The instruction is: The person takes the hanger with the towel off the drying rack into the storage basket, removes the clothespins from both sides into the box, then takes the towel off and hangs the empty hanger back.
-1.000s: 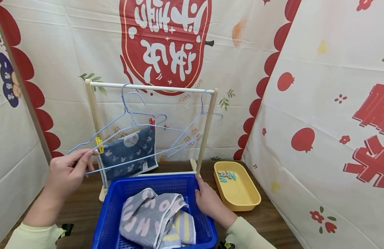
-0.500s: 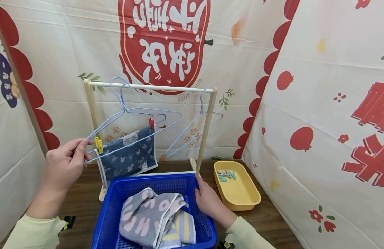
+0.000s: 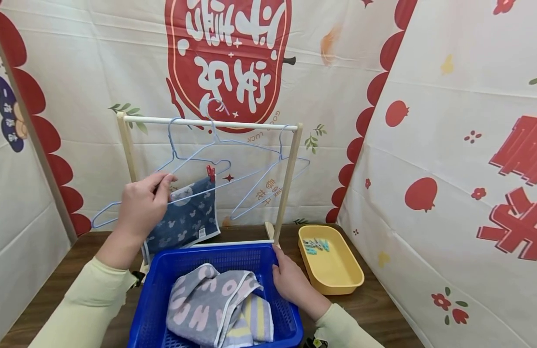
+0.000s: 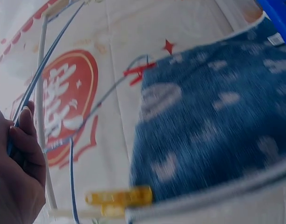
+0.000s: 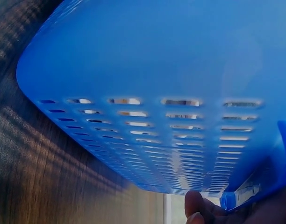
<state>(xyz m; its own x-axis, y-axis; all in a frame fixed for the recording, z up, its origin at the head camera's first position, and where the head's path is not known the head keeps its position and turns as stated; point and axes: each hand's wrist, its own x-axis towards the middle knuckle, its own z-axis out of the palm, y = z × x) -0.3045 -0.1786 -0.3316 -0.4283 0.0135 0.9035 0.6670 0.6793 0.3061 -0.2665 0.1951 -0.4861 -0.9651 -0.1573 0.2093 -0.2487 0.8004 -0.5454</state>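
Observation:
My left hand (image 3: 144,205) pinches a light blue wire hanger (image 3: 215,138) by its lower left part. The hanger's hook rises above the white rail (image 3: 246,125) of a small drying rack, overlapping it in the head view. Behind that hand, a dark blue patterned towel (image 3: 185,217) hangs from another hanger (image 3: 173,151), clipped by a red clothespin (image 3: 210,173) and a yellow clothespin (image 4: 124,197). My right hand (image 3: 294,282) grips the right rim of a blue plastic basket (image 3: 143,302). Inside lie a grey-and-pink towel (image 3: 207,304) and a striped towel (image 3: 260,314).
A third blue hanger (image 3: 256,191) hangs at the rack's right end, by the wooden post (image 3: 289,179). On the brown table (image 3: 372,319), right of the basket, stands a yellow tray (image 3: 338,270) with several clothespins (image 3: 316,245). Printed cloth walls (image 3: 329,96) enclose the table.
My left hand has moved right and up with the hanger. The hanger's hook has risen from below the rail, past its left part, to above its middle. The right hand stays on the basket.

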